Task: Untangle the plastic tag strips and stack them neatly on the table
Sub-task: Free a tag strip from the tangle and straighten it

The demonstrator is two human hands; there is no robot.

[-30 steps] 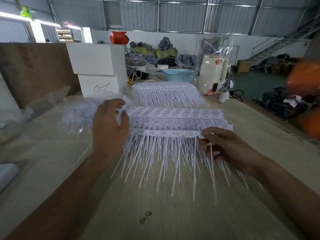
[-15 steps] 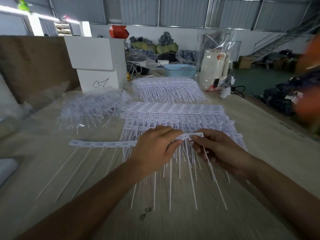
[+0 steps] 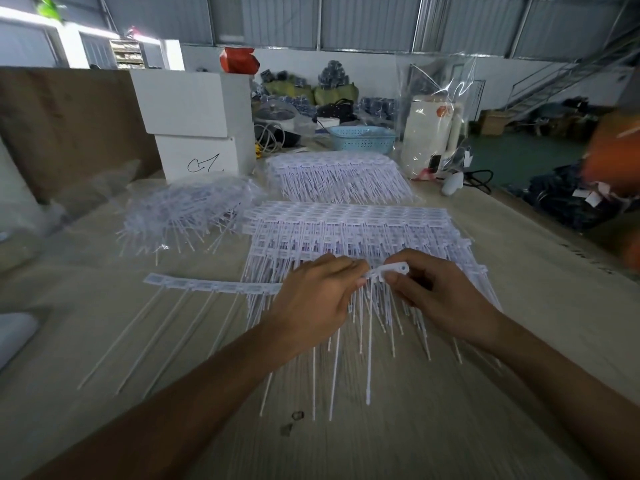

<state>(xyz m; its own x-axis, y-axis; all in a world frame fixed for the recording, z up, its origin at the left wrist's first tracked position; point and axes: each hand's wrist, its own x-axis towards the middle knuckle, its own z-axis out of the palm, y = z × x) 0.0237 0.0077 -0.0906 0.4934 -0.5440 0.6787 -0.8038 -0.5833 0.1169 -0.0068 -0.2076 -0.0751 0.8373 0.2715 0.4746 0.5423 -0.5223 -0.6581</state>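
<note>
Tag strips fill the middle of the wooden table (image 3: pixel 450 427) in the head view. One single strip (image 3: pixel 207 285) lies flat toward the left side, its row of white tags running left to right and its thin tails pointing at the near edge. Its right end passes under the left hand (image 3: pixel 311 303), whose fingers are curled down onto it, pinching it near the fingertips. The right hand (image 3: pixel 440 296) pinches the strip's end tab (image 3: pixel 394 270) between thumb and forefinger, the other fingers curled in beneath. Both hands sit over the near edge of the neat stack (image 3: pixel 346 230), which lies flat at the table's middle with tails fanning toward the near edge. A second ordered stack (image 3: pixel 336 174) rests behind it, toward the far edge. Left of the two stacks sits a tangled heap (image 3: pixel 187 209) of strips, apart from them. Behind the heap, two white boxes (image 3: pixel 197 123) stand stacked at the far edge; a blue basket (image 3: pixel 362 138) and a white appliance (image 3: pixel 429 133) under clear plastic stand farther right.
</note>
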